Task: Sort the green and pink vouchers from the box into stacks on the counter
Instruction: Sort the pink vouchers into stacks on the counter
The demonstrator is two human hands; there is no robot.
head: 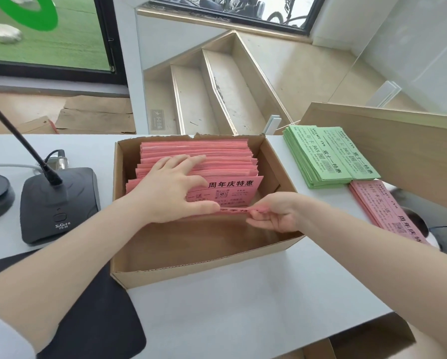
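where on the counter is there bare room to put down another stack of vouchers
Bare counter lies in front of the box, reaching the near edge. A narrower strip runs between the box and the microphone base. To the right it is crowded: the green stack and pink stack fill that side.

A brown corrugated cardboard box (207, 265) with rough, torn edges holds matt pink paper vouchers (199, 156). Beside it lie matt green paper vouchers (328, 156) on a smooth, pale tabletop (243, 314). The microphone base (59, 203) is black plastic with a slight sheen; a wood-grain panel (398, 143) stands behind.
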